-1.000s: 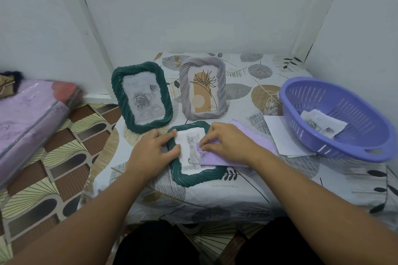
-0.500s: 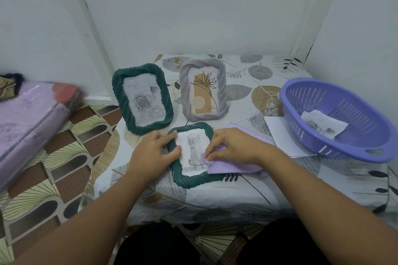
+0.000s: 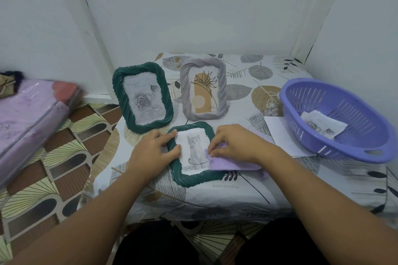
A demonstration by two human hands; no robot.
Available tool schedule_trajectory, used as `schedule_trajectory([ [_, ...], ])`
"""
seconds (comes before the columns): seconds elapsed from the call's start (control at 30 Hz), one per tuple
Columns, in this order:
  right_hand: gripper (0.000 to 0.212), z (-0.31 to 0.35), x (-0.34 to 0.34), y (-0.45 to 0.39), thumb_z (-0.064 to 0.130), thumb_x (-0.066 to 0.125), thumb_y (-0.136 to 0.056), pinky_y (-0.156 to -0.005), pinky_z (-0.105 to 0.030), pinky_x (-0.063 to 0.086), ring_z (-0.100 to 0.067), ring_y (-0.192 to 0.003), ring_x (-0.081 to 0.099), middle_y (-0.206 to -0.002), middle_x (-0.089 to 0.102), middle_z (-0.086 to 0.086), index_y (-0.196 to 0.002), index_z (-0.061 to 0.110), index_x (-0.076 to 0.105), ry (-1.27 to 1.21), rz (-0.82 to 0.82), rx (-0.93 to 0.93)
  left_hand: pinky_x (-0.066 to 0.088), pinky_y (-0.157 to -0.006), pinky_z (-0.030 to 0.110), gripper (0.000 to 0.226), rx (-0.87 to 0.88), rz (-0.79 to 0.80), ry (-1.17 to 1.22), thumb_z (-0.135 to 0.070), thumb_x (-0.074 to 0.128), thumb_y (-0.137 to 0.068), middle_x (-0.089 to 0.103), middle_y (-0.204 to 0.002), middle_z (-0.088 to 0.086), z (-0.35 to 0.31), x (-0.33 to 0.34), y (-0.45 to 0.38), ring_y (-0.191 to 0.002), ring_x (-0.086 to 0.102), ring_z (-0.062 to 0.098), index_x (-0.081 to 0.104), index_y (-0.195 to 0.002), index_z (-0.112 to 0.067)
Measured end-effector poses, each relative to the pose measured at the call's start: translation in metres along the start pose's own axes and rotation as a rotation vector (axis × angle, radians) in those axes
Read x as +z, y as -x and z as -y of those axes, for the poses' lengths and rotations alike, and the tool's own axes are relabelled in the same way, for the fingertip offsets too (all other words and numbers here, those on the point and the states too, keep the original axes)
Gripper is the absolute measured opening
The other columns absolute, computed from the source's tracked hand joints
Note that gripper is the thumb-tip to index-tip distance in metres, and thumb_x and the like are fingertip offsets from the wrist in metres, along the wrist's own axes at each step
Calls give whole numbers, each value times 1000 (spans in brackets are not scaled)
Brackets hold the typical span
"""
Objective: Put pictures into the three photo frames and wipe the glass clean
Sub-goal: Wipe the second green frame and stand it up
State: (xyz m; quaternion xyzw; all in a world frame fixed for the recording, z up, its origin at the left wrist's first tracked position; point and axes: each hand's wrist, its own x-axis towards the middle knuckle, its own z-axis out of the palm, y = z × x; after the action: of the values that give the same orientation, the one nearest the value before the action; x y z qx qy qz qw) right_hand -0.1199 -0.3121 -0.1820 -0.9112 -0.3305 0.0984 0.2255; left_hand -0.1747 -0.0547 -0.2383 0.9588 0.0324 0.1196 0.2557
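A green frame with a kitten picture (image 3: 189, 175) lies flat near the front of the tabletop (image 3: 215, 191), which is covered by a leaf-patterned cloth; the left hand (image 3: 150, 153) rests on the frame's left rim, its fingers curled over the edge and its thumb reaching onto the glass, holding the frame in place; the right hand (image 3: 232, 146) presses a folded lilac cloth (image 3: 230, 164) against the right side of the glass, fingertips bunched on the cloth's near corner, and the cloth covers the frame's right rim and spills onto the tabletop beyond it; whether the fingers pinch the fabric or only push it down is hard to tell from this angle, though they look curled around a fold. Behind, two more frames stand upright and close together: a green frame with a grey rose picture (image 3: 142, 101) to the left, tilted slightly back, and a pale grey frame with a tan botanical print (image 3: 203, 90) to its right. A purple slotted basket (image 3: 353, 150) sits at the right of the tabletop with a rose print (image 3: 321, 125) inside; a white sheet of paper (image 3: 277, 131) lies partly under the basket's near edge; off to the left, a lilac wrapped bundle (image 3: 28, 118) lies on the patterned floor (image 3: 53, 170).
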Motion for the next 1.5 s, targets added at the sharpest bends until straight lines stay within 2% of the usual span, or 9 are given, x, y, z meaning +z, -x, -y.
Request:
schedule_trajectory([
  [0.1, 9, 5, 5, -1, 34, 74, -89, -80, -27, 44, -2, -83, 53, -88, 56, 14, -94, 32, 81, 29, -49, 8, 47, -85, 33, 55, 3, -2, 2, -60, 61, -87, 50, -98, -13, 0, 0, 0, -97, 48, 8, 59, -138, -41],
  [0.23, 6, -1, -7, 8, 35, 77, -87, -82, -16, 43, 6, -89, 57, -90, 62, 18, -91, 35, 81, -78, 153, 3, 45, -83, 32, 53, 2, -6, 4, -57, 63, -88, 49, -97, -14, -1, 1, 0, -96, 48, 7, 59, -138, -41],
  [0.43, 8, 3, 7, -2, 33, 75, -88, -76, -25, 40, 4, -81, 53, -85, 55, 15, -92, 33, 81, 7, -51, 5, 44, -81, 32, 53, 0, -13, 8, -56, 63, -88, 47, -94, -15, -1, 0, 0, -94, 47, 7, 59, -138, -40],
  [0.57, 7, -1, -3, 9, 35, 78, -86, -83, -18, 45, 3, -90, 60, -93, 62, 16, -93, 35, 81, -135, 140, 13, 45, -81, 32, 53, 3, -9, 4, -57, 63, -88, 47, -93, -15, 0, 1, 0, -94, 47, 7, 59, -139, -40],
  [0.77, 9, 4, 13, 0, 33, 77, -88, -90, -34, 49, -4, -90, 59, -95, 62, 10, -96, 32, 81, -116, -48, -6, 46, -82, 34, 53, -1, -9, 9, -57, 63, -88, 49, -96, -14, 0, 1, 0, -94, 48, 8, 59, -138, -40],
  [0.93, 9, 1, -2, 10, 34, 78, -88, -86, -20, 46, -2, -91, 60, -95, 64, 9, -96, 35, 81, -170, 167, -26, 45, -80, 32, 53, 4, -13, 11, -56, 63, -88, 49, -94, -14, -1, 0, 1, -94, 48, 7, 59, -138, -41],
  [1.13, 10, 4, 12, 2, 32, 77, -89, -88, -26, 47, -2, -91, 58, -96, 62, 10, -97, 33, 81, -140, -40, -14, 47, -83, 34, 53, -1, -8, -1, -57, 63, -88, 50, -97, -13, 0, 1, 0, -96, 48, 8, 59, -138, -41],
  [1.3, 9, 1, -3, 10, 32, 77, -88, -80, -11, 42, 0, -89, 59, -95, 64, 9, -96, 34, 82, -154, 142, -30, 47, -84, 33, 54, -3, -8, 12, -57, 62, -87, 51, -98, -14, 0, 1, 0, -96, 49, 6, 59, -138, -41],
  [1.5, 9, 9, 12, 0, 32, 77, -88, -88, -27, 48, -2, -91, 59, -96, 63, 9, -96, 32, 82, -164, 13, -33, 45, -82, 32, 54, -4, -8, 12, -56, 64, -87, 51, -98, -12, 0, 1, 0, -96, 49, 7, 59, -138, -40],
])
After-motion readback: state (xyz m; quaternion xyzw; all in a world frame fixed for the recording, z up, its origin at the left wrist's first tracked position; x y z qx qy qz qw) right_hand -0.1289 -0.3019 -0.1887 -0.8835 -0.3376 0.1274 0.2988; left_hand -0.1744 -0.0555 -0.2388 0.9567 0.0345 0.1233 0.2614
